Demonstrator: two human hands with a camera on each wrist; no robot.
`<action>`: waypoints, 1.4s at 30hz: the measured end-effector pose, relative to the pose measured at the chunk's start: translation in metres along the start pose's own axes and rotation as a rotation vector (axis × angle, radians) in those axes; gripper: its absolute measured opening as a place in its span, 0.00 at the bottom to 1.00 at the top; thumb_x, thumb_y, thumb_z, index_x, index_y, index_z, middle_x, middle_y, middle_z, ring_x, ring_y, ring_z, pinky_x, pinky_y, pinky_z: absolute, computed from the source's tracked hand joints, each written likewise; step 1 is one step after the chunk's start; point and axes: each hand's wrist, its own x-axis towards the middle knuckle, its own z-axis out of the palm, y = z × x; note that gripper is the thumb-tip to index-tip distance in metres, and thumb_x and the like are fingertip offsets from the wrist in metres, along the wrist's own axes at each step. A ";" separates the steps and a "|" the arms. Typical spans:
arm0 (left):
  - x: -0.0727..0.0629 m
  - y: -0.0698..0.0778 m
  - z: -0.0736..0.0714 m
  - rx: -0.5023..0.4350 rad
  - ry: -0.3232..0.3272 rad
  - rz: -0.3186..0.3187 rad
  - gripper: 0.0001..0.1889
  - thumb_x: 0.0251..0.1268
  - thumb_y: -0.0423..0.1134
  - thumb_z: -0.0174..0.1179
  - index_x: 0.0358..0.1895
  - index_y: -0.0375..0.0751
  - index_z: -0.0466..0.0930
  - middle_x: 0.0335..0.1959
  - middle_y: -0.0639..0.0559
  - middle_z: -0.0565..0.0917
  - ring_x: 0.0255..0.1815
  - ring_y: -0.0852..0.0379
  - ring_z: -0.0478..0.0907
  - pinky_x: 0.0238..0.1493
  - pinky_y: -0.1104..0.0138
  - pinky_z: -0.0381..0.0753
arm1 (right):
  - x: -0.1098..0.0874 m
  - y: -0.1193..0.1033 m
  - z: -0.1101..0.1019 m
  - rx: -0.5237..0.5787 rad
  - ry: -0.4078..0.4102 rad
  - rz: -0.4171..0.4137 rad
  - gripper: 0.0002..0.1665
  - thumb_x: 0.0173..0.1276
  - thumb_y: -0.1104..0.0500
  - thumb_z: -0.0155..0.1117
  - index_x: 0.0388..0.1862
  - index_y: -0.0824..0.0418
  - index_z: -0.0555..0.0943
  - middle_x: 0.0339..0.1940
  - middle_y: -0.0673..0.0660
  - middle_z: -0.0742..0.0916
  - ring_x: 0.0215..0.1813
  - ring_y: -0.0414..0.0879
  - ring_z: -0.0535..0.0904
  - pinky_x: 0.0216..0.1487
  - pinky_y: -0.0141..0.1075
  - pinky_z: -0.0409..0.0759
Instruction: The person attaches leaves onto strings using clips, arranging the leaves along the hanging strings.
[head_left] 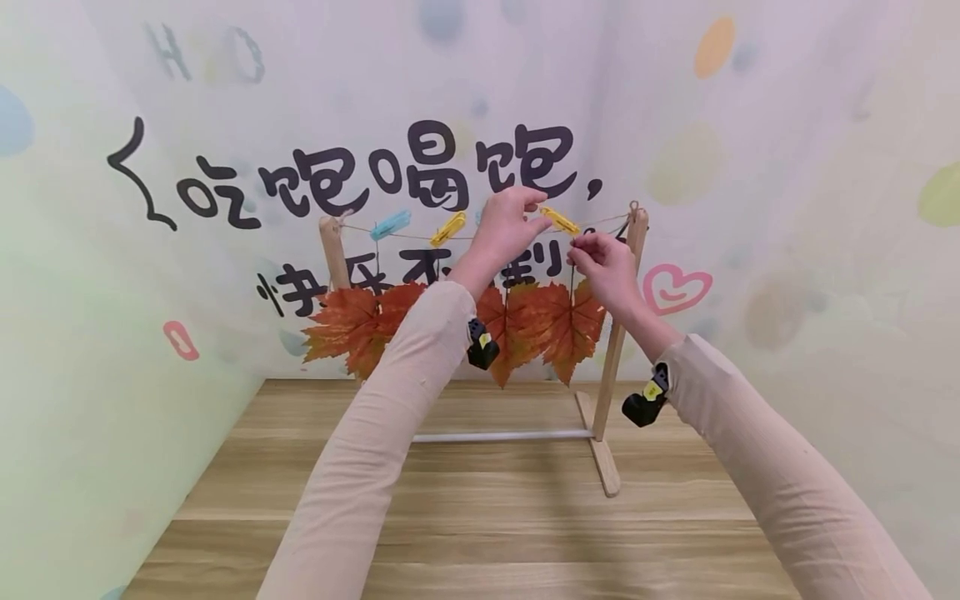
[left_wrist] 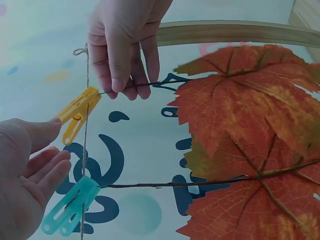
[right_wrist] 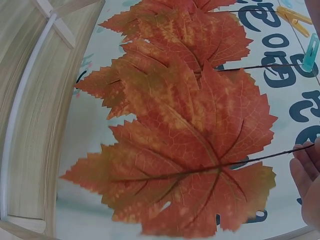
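Between two wooden posts runs a thin string with several clothespins on it. My left hand [head_left: 508, 223] is beside the rightmost yellow clothespin [head_left: 560, 221]. In the left wrist view its thumb [left_wrist: 42, 131] meets the clothespin's handle end, while the other fingers lie spread apart from it. My right hand [head_left: 609, 268] pinches the dark stem [left_wrist: 142, 85] of the rightmost orange-red artificial maple leaf [right_wrist: 185, 165], just below that clothespin. The stem's tip reaches the clothespin's jaws at the string. A teal clothespin [left_wrist: 75, 205] grips the neighbouring leaf's stem.
More leaves [head_left: 348, 325] hang to the left from a blue clothespin [head_left: 392, 225] and another yellow clothespin [head_left: 448, 229]. The right post [head_left: 617, 358] stands on a wooden foot [head_left: 604, 468], joined to a white rod [head_left: 502, 436] above the wooden table [head_left: 480, 533]. A printed wall cloth hangs behind.
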 end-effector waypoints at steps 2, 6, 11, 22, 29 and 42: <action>-0.001 0.001 -0.002 0.009 0.004 0.008 0.19 0.58 0.37 0.61 0.54 0.38 0.76 0.52 0.48 0.79 0.51 0.56 0.76 0.48 0.73 0.75 | 0.000 0.000 -0.001 -0.013 0.003 -0.012 0.13 0.65 0.64 0.56 0.44 0.73 0.75 0.36 0.65 0.82 0.36 0.46 0.80 0.39 0.24 0.77; -0.004 0.003 -0.007 0.024 0.018 0.041 0.19 0.58 0.37 0.61 0.53 0.38 0.76 0.51 0.47 0.79 0.51 0.57 0.75 0.49 0.73 0.74 | -0.001 0.000 -0.004 -0.051 0.000 -0.022 0.14 0.65 0.64 0.57 0.45 0.73 0.76 0.38 0.66 0.82 0.35 0.44 0.79 0.38 0.23 0.77; -0.012 0.005 -0.018 0.013 0.047 0.085 0.17 0.58 0.36 0.61 0.51 0.37 0.77 0.49 0.47 0.80 0.50 0.56 0.76 0.48 0.75 0.74 | -0.004 0.003 -0.012 -0.108 -0.006 -0.048 0.14 0.64 0.63 0.58 0.44 0.73 0.76 0.39 0.66 0.82 0.33 0.37 0.77 0.38 0.21 0.75; -0.039 -0.011 -0.038 -0.035 0.147 0.149 0.14 0.57 0.33 0.61 0.47 0.34 0.79 0.45 0.45 0.81 0.47 0.55 0.77 0.48 0.72 0.76 | -0.039 0.023 -0.023 -0.226 -0.079 -0.071 0.13 0.64 0.63 0.59 0.42 0.71 0.78 0.36 0.64 0.83 0.33 0.38 0.75 0.34 0.21 0.73; -0.070 -0.032 -0.041 -0.109 0.157 0.188 0.10 0.54 0.30 0.63 0.40 0.32 0.81 0.39 0.42 0.83 0.43 0.52 0.79 0.45 0.66 0.79 | -0.065 0.037 -0.022 -0.255 -0.148 -0.124 0.11 0.61 0.66 0.61 0.41 0.73 0.78 0.33 0.63 0.84 0.32 0.43 0.78 0.33 0.18 0.73; -0.130 -0.092 -0.037 -0.057 0.139 0.107 0.11 0.52 0.31 0.65 0.39 0.31 0.81 0.36 0.42 0.83 0.35 0.49 0.80 0.38 0.62 0.81 | -0.100 0.064 -0.027 -0.259 -0.182 -0.113 0.10 0.61 0.64 0.62 0.39 0.70 0.79 0.32 0.61 0.84 0.33 0.42 0.79 0.35 0.21 0.77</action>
